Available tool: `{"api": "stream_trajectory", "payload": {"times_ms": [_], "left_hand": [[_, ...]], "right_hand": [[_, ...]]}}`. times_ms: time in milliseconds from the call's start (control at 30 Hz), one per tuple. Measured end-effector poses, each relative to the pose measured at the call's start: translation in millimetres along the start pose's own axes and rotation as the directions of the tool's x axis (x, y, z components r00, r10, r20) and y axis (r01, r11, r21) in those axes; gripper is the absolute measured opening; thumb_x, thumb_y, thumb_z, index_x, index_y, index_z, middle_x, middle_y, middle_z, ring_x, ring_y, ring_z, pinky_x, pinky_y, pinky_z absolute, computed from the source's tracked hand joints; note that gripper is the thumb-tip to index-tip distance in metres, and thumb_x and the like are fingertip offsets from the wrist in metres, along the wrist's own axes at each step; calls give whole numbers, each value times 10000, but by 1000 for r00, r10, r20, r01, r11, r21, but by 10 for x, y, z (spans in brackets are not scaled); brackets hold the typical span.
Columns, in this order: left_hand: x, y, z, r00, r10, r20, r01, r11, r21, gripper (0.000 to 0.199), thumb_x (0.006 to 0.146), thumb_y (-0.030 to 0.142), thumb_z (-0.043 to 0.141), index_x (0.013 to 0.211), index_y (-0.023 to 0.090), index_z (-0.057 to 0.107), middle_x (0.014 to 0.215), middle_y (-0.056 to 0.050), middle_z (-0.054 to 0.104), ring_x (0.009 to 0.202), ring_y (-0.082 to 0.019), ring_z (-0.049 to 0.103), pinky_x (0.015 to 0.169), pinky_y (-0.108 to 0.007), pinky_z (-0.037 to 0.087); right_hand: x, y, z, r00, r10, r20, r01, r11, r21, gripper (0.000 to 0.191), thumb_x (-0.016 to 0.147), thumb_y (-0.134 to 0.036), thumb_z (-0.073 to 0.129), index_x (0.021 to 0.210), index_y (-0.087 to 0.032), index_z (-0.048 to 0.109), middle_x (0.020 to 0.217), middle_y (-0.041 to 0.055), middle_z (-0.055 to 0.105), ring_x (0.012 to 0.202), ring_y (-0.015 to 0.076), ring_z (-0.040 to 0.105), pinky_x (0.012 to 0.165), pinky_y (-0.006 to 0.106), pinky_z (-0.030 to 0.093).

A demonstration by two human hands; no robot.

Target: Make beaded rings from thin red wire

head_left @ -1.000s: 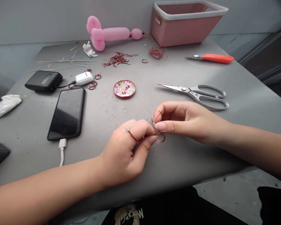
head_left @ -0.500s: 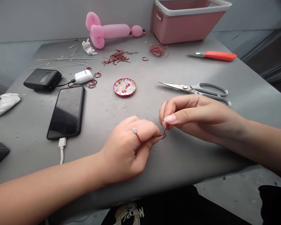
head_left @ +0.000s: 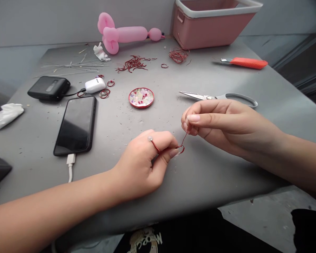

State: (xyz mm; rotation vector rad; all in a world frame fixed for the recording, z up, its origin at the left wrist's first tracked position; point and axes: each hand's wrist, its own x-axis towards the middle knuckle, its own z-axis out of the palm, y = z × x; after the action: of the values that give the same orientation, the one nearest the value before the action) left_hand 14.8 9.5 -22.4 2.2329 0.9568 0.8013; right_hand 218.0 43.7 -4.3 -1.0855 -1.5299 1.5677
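Observation:
Between thumb and forefinger, my left hand [head_left: 144,165] pinches a small red wire ring [head_left: 182,150] just above the grey table [head_left: 107,203]. A red wire ring with a pale bead [head_left: 155,144] is worn on a finger of that hand. From the small ring a thin red wire [head_left: 184,137] runs up to my right hand [head_left: 221,126], whose closed thumb and fingertips grip its end. Beyond the hands lies a red-rimmed lid [head_left: 141,106] filled with small white, pink and red beads. Scissors [head_left: 200,95] lie behind my right hand, one handle partly hidden by it.
A phone [head_left: 76,124], power bank [head_left: 48,88] and white earphone case [head_left: 94,85] stand left, near finished wire rings [head_left: 104,93]. Farther back are red wire scraps [head_left: 134,64], a wire coil [head_left: 178,56], a pink balloon [head_left: 131,34], a pink bin [head_left: 208,30] and a red-handled tool [head_left: 249,63].
My right hand has moved slightly up and away from my left, drawing out a longer stretch of red wire between them. My left hand keeps its pinch. The view has shifted slightly.

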Motion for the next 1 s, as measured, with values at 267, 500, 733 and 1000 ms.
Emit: {"api": "stream_trajectory", "payload": {"times_ms": [267,500,733,1000], "left_hand": [[30,14,-25,975,-220,-30,213,965,-152,157,896,188,507,740,188,522,608,35,522,560,-106,481,536,-233,395],[17,-11,-14,948,-310,-75,275,913,-301,160,910,247,538,768,177,560,669,9,617,611,-112,557,575,-242,437],[2,-15,-10,976,-208,-66,186,951,-248,157,905,183,526,751,186,554,647,27,590,594,-102,527,566,-233,422],[-1,-26,9,981,-179,-72,158,961,-229,160,889,149,520,734,188,540,631,32,580,581,-100,521,563,-224,425]], "right_hand": [[28,47,5,941,-278,-195,184,899,-397,224,893,-385,630,759,-210,592,735,12,560,709,142,515,654,305,416],[-73,46,43,727,-682,-72,410,517,-751,95,850,-360,661,849,-283,605,862,57,641,808,220,591,775,394,482],[-130,44,131,772,-607,190,465,335,-819,68,845,-315,653,789,-296,686,808,49,710,741,220,618,738,410,532],[-199,80,173,763,-621,178,463,334,-821,120,868,-234,610,891,-300,708,925,38,747,823,213,677,798,396,565]]}}
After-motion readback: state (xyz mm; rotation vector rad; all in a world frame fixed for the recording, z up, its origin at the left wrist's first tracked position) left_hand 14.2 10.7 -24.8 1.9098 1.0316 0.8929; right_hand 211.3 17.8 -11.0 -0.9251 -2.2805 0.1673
